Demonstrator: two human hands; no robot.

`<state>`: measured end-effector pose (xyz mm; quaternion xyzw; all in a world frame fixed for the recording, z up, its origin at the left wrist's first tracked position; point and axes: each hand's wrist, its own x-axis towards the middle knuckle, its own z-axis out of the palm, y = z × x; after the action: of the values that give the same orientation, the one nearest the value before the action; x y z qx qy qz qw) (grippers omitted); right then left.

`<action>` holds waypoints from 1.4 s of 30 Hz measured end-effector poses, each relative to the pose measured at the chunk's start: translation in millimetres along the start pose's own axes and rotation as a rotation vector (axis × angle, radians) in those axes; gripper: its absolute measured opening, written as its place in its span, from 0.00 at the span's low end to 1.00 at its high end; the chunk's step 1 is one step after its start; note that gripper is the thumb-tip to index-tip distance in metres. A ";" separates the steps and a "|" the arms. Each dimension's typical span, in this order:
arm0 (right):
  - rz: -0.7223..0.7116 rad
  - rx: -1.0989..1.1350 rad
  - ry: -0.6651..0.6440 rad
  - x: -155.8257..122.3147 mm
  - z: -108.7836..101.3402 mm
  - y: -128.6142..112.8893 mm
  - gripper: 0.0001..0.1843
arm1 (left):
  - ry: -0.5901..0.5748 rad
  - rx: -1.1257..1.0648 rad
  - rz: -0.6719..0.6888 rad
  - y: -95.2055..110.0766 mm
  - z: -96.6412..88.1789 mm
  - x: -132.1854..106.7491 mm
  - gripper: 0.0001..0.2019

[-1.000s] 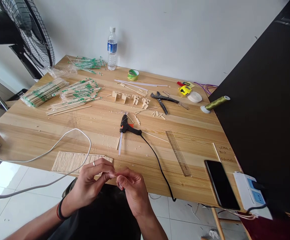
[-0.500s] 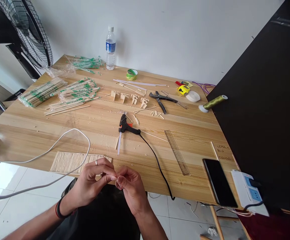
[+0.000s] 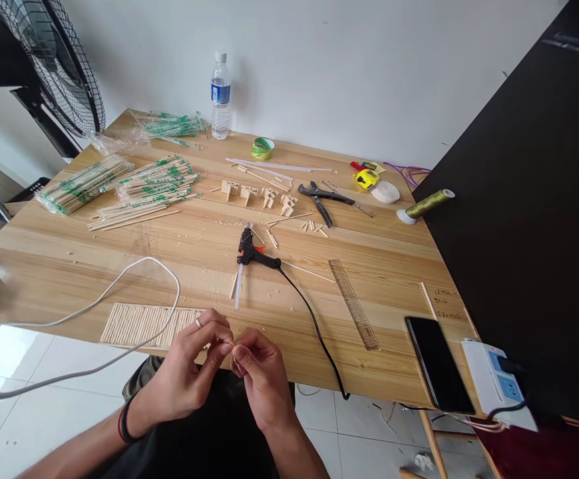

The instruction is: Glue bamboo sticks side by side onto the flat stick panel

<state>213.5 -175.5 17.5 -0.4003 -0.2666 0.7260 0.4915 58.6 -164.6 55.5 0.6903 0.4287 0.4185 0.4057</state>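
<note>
My left hand [image 3: 190, 372] and my right hand [image 3: 262, 376] meet at the table's near edge, fingertips pinched together on a tiny pale piece too small to name. A ring sits on a left finger and a dark band on that wrist. Just left of the hands lies a flat mat of glued wooden sticks [image 3: 142, 324], partly covered by my left fingers. A black glue gun [image 3: 252, 253] lies on the wooden table [image 3: 70, 259] beyond the hands, its black cord running toward the near edge.
Bundles of wrapped chopsticks [image 3: 120, 186] lie at the far left. Small stick assemblies [image 3: 259, 194], pliers [image 3: 322, 198], a ruler [image 3: 354, 305], a phone [image 3: 436, 364], a power strip [image 3: 499, 386], a water bottle [image 3: 219, 96], tape [image 3: 263, 148] and a thread spool [image 3: 426, 205] are about. A white cable [image 3: 120, 286] loops at left; a fan [image 3: 34, 60] stands behind.
The two hands have stayed pinched together at the table edge, shifting only slightly; my left fingers have drawn a little closer over the right end of the stick mat.
</note>
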 end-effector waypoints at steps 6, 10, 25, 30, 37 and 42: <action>0.057 0.129 -0.083 -0.2 2.4 2.6 0.34 | -0.013 -0.151 -0.102 -0.1 4.9 -4.5 0.11; 0.065 0.158 -0.097 -0.6 -0.1 -0.3 0.37 | 0.053 -0.173 -0.066 -2.0 5.8 -4.1 0.09; -0.049 -0.227 -0.128 0.1 3.7 0.8 0.20 | 0.016 -0.129 0.006 -4.3 -16.2 -2.4 0.07; -0.209 -0.594 -0.083 -0.8 12.9 -0.8 0.14 | 0.002 -0.093 0.029 -5.6 -34.1 -4.7 0.09; -0.316 -0.843 -0.039 -1.2 3.0 -12.1 0.10 | -0.062 0.014 0.010 -24.7 -50.0 -14.0 0.07; -0.286 -0.956 -0.149 0.8 1.9 -27.4 0.08 | -0.150 0.003 -0.035 -37.7 -40.3 -17.9 0.09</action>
<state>225.5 -164.5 39.7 -0.4873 -0.6557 0.4747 0.3275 6.7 -161.8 29.7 0.7127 0.4099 0.3577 0.4428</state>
